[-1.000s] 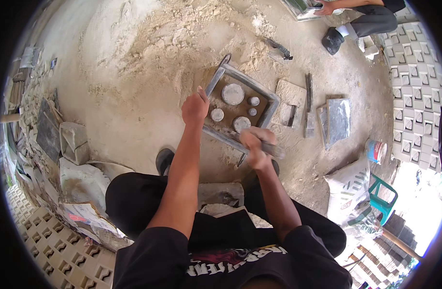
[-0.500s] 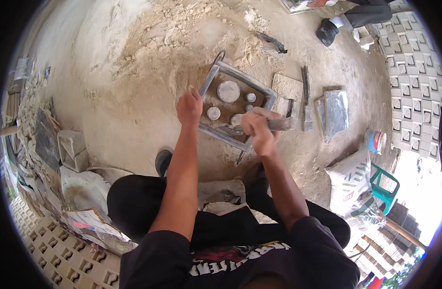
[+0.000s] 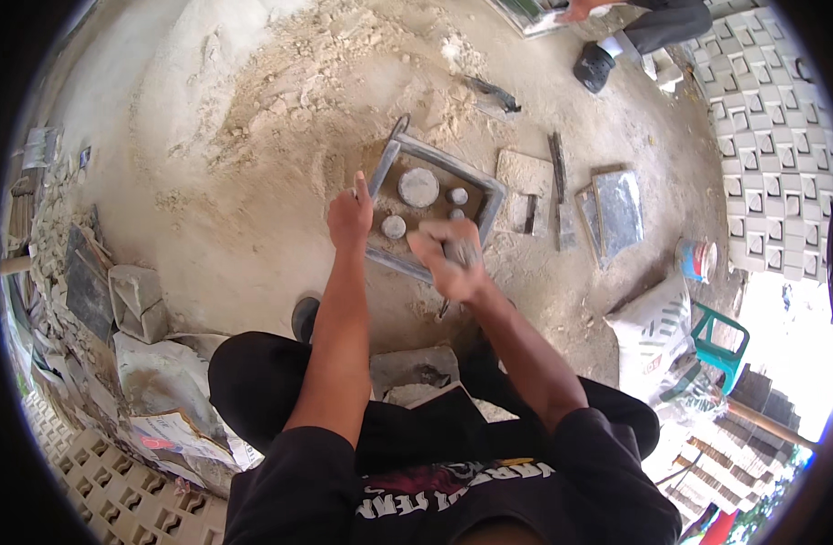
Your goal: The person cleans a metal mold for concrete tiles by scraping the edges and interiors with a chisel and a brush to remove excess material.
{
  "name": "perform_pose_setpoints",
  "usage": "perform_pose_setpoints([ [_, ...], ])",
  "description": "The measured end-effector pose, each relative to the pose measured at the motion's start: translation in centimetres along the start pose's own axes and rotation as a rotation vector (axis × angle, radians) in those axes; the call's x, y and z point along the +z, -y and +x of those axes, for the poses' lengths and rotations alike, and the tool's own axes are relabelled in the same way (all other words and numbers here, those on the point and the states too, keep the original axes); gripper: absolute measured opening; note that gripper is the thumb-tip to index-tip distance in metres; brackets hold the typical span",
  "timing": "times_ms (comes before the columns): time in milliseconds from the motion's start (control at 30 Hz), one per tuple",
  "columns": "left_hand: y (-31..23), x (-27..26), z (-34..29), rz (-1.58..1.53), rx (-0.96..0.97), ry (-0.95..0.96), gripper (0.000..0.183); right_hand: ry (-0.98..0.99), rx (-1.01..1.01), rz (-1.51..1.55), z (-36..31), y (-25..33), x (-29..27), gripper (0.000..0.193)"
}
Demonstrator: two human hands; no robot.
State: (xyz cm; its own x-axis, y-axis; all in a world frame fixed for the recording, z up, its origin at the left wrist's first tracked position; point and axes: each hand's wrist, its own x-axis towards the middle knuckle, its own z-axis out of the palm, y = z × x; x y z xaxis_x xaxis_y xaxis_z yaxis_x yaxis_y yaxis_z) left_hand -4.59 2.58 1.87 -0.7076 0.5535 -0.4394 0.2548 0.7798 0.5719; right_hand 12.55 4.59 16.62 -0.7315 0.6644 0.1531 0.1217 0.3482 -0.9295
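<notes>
A rectangular metal mould [image 3: 448,162] lies on the ground ahead of me. Packed brown material fills it, with several round pale discs standing in it, the largest disc [image 3: 418,187] near the far left. My left hand [image 3: 350,220] is at the mould's left corner, its fingers curled and thumb sticking up; whatever they grip is hidden. Over the mould's near side, my right hand [image 3: 448,259] is closed round the thick handle of what looks like a trowel [image 3: 462,252]. The hand hides the tool's blade and part of the mould beneath.
Loose sandy material [image 3: 298,91] is heaped beyond the mould. Right of it lie a square board [image 3: 523,173], a dark bar [image 3: 558,168] and flat plates [image 3: 618,213]. A white sack [image 3: 653,331], green stool [image 3: 718,345] and paint bucket [image 3: 696,261] stand farther right. Another person's foot [image 3: 595,68] is at the top.
My right hand has moved left over the mould, and the trowel's handle has turned from pointing right to pointing more toward me. My left hand stays at the mould's left corner.
</notes>
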Motion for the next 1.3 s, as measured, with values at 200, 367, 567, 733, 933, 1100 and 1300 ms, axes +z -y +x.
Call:
perform_pose_setpoints([
  [200,1.0,0.8,0.9,0.014,0.037,-0.004,0.076,-0.167,0.264,0.311,1.5,1.9,0.0,0.038],
  [367,0.9,0.9,1.0,0.062,0.024,-0.002,0.077,-0.221,0.237,0.321,0.7,1.1,1.1,0.035],
  [567,0.4,0.6,0.3,0.083,-0.027,-0.010,0.074,-0.166,0.275,0.296,-0.6,-3.4,2.8,0.032],
  [733,0.9,1.2,0.5,0.100,-0.006,-0.052,0.073,-0.321,0.239,0.337,1.0,0.4,1.3,0.030],
  [933,0.6,1.3,0.1,0.103,-0.009,-0.084,0.073,-0.492,0.020,0.493,-3.1,-2.2,1.6,0.030],
  [1100,1.0,1.4,0.8,0.063,0.013,-0.089,0.073,-0.557,0.047,0.736,-2.5,-1.6,-1.9,0.031],
  [1300,0.2,0.6,0.2,0.074,-0.003,-0.050,0.077,-0.475,0.057,0.587,-3.7,-0.3,-1.3,0.033],
])
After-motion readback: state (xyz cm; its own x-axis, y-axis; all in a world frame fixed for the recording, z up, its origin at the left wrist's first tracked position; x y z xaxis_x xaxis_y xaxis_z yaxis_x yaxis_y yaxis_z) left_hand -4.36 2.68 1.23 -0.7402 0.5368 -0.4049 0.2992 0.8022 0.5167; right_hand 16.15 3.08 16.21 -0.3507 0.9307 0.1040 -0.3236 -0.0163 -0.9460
